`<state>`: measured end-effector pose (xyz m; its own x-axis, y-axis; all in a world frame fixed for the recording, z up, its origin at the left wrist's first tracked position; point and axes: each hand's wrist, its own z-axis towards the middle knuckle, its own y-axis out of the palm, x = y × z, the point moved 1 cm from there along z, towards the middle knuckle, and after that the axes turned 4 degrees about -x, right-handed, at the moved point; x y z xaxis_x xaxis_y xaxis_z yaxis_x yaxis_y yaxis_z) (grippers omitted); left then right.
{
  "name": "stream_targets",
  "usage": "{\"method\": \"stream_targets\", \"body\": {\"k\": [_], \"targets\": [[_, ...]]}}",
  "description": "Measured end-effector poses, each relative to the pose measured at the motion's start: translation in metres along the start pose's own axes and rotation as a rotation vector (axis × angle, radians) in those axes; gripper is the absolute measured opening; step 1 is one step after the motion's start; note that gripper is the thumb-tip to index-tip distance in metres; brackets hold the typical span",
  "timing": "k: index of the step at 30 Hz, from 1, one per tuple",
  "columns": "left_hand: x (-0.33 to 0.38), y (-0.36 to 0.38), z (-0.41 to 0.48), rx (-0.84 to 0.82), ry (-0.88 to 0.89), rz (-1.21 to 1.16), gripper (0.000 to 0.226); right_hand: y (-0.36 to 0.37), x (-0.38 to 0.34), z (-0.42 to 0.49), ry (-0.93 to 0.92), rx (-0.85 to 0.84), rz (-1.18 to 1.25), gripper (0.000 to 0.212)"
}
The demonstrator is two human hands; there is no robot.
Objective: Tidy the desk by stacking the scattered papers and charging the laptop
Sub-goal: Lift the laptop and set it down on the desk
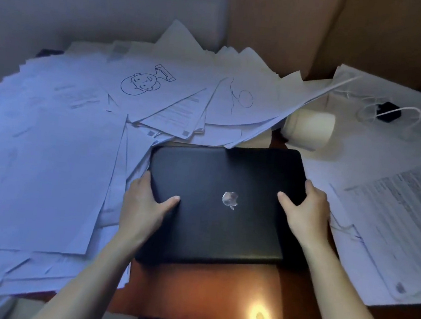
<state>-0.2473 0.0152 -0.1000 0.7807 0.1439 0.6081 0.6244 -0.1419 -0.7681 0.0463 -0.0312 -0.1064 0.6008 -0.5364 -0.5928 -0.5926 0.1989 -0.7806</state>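
Fingers (311, 188) of your 2 hands grip the closed laptop (218, 170), left hand (145, 204) on its left edge, right hand (304, 216) on its right, thumbs on the lid, near the front edge of the desk (203, 288). Scattered papers (50, 142) cover the left side; a charger (388, 113) lies toward the far right corner.
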Motion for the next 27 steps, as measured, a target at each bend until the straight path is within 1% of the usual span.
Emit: {"method": "stream_targets", "body": {"k": [2,4,8,11,14,17,20,22,23,25,26,27], "targets": [[0.001,0.001,0.009,0.011,0.019,0.071,0.052,0.003,-0.003,0.006,-0.032,0.012,-0.064,0.053],[0.004,0.002,0.016,0.011,0.019,0.147,0.049,0.004,-0.005,0.011,-0.056,0.034,-0.107,0.051],[0.004,0.003,0.019,0.031,0.085,0.243,0.050,0.008,-0.001,0.012,-0.121,0.074,-0.179,0.054],[0.003,0.003,0.018,0.034,0.141,0.286,0.053,0.008,0.003,0.007,-0.159,0.064,-0.240,0.058],[0.001,0.005,0.015,-0.059,0.179,0.357,0.070,0.006,0.010,0.001,-0.211,0.027,-0.224,0.058],[0.002,0.009,0.004,-0.162,0.168,0.413,0.090,0.003,0.017,-0.011,-0.245,0.009,-0.194,0.069],[0.004,0.012,-0.008,-0.188,0.183,0.415,0.101,0.000,0.023,-0.029,-0.288,-0.006,-0.201,0.073],[0.001,0.013,-0.016,-0.248,0.211,0.405,0.123,-0.001,0.028,-0.043,-0.326,-0.069,-0.218,0.078],[-0.003,0.013,-0.021,-0.301,0.229,0.411,0.133,-0.002,0.031,-0.050,-0.348,-0.106,-0.230,0.083],[-0.014,0.016,-0.031,-0.389,0.303,0.463,0.142,-0.005,0.039,-0.062,-0.390,-0.184,-0.264,0.092],[-0.019,0.019,-0.036,-0.402,0.355,0.505,0.145,-0.005,0.042,-0.067,-0.415,-0.208,-0.306,0.095],[-0.023,0.022,-0.040,-0.381,0.409,0.545,0.148,-0.004,0.045,-0.070,-0.442,-0.210,-0.358,0.097]]}}
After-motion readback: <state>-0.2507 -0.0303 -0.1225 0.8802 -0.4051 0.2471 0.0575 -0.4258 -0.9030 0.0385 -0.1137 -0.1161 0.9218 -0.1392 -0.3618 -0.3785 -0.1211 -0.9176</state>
